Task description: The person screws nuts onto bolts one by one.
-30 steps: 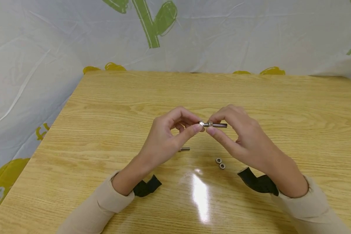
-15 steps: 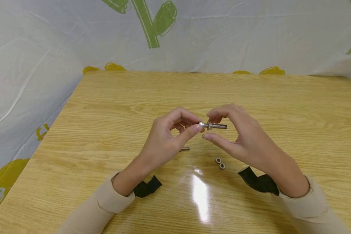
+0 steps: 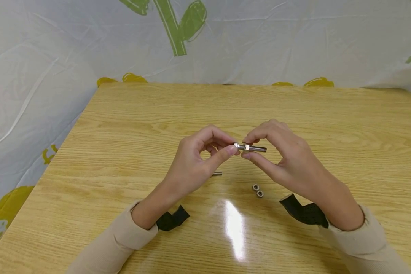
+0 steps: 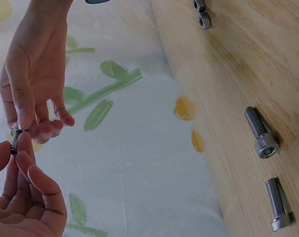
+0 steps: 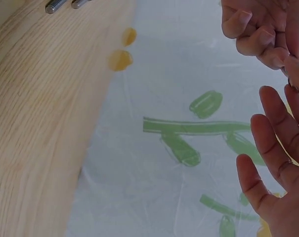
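Note:
My left hand (image 3: 200, 160) pinches the head of a shiny metal bolt (image 3: 259, 149) between thumb and forefinger, over the middle of the table. The bolt lies nearly level, its threaded end pointing right. A hex nut (image 3: 246, 148) sits partway along the thread, apart from the bolt's head. My right hand (image 3: 285, 158) holds this nut with thumb and fingertips. Fingers hide most of the bolt in both wrist views. Two socket-head bolts lie on the table in the left wrist view, one bolt (image 4: 261, 132) above the other bolt (image 4: 278, 205).
Two loose nuts (image 3: 258, 190) lie side by side on the wooden table (image 3: 150, 114), below the hands. A bolt's end (image 3: 217, 174) shows past the left hand. A white cloth (image 3: 260, 42) with printed plants hangs behind the table. Dark straps (image 3: 305, 211) cross the wrists.
My right thumb and forefinger spread away from the nut half a second ago, and now they are back on it. The nut appears turned. My left hand keeps its hold on the bolt.

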A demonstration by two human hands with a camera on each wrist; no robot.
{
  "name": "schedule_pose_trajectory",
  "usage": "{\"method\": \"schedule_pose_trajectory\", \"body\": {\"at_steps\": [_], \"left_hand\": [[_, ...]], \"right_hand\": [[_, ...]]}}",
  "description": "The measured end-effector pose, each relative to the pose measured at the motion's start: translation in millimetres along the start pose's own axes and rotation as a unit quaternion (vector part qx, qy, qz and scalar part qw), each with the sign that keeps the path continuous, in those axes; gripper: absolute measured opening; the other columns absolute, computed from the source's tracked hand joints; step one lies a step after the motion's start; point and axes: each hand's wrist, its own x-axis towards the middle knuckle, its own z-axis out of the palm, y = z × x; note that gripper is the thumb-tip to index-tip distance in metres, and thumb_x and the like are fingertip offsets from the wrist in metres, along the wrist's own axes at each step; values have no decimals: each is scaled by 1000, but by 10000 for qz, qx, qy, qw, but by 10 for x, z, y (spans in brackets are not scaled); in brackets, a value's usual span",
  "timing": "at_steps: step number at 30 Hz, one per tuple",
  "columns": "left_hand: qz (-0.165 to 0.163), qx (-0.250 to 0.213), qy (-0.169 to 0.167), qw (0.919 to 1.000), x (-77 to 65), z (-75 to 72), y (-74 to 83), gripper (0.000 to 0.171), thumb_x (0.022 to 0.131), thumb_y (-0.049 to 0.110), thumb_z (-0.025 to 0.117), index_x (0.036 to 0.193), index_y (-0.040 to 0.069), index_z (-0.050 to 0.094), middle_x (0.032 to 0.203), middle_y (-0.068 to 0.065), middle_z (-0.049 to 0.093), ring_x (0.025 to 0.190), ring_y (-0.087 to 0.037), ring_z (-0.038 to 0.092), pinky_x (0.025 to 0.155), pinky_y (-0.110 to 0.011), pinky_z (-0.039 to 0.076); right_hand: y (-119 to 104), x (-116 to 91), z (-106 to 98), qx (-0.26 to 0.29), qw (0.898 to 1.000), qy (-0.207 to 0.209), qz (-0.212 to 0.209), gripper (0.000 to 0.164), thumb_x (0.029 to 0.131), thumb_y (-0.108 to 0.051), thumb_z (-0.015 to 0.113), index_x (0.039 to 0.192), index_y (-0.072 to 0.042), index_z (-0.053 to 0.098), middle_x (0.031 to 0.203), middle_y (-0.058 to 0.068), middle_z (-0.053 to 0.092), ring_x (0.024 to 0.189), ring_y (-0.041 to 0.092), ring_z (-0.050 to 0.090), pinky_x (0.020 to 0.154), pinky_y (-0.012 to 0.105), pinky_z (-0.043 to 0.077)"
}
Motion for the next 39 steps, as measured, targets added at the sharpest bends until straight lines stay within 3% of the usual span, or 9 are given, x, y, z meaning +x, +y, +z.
{"method": "schedule_pose_trajectory", "body": {"at_steps": [4, 13, 18, 22, 26, 30, 39], "left_hand": [[10, 19, 9, 10000, 2, -5, 8, 10, 88, 7, 62, 97, 3, 63, 87, -6, 67, 70, -10, 57, 67, -26, 50], [50, -37, 8, 10000, 4, 3, -1, 10, 87, 8, 64, 96, 4, 64, 86, -6, 68, 71, -13, 59, 66, -26, 50], [-20, -3, 111, 9999, 3, 10, 4, 9, 88, 9, 64, 95, 5, 65, 85, -5, 68, 71, -11, 58, 66, -26, 49], [-53, 120, 188, 9997, -3, 0, 8, 8, 89, 9, 63, 96, 5, 64, 85, -4, 66, 70, -9, 56, 66, -25, 48], [-70, 100, 205, 9997, -3, -5, 12, 9, 89, 9, 62, 97, 5, 64, 88, -4, 65, 71, -9, 56, 66, -25, 49], [-94, 27, 219, 9997, 1, -4, 14, 9, 89, 9, 62, 97, 4, 63, 88, -5, 65, 71, -9, 57, 66, -25, 48], [-181, 7, 183, 9997, 4, -4, 21, 9, 89, 9, 62, 97, 5, 63, 87, -5, 66, 71, -9, 58, 66, -26, 48]], "right_hand": [[-1, -7, 5, 33, 10000, -36, 38, 25, 91, -30, 60, 97, -6, 61, 93, 0, 59, 91, 11, 51, 81, 18, 40], [-6, 1, 47, 193, 9998, -32, -26, 24, 98, -27, 47, 87, -12, 61, 86, -6, 59, 86, 8, 47, 78, 25, 35], [-33, -7, 54, 148, 9985, -185, 501, 24, 99, -25, 44, 89, -13, 62, 86, -7, 59, 86, 7, 46, 79, 28, 33], [-65, -19, 32, 9, 9943, -424, 981, 19, 93, -27, 57, 105, -13, 60, 99, -4, 60, 92, 9, 47, 78, 31, 36], [-51, -16, 28, -130, 9974, -275, 651, 31, 87, -24, 67, 111, -8, 56, 103, 0, 59, 93, 12, 50, 80, 29, 40], [-23, -8, 29, -154, 9996, -43, 245, 24, 90, -21, 63, 105, -5, 55, 98, 1, 60, 89, 11, 49, 80, 25, 40], [1, -6, 26, -33, 9999, 127, -14, 25, 94, -30, 54, 100, -6, 58, 93, 0, 59, 87, 9, 49, 79, 23, 40]]}}
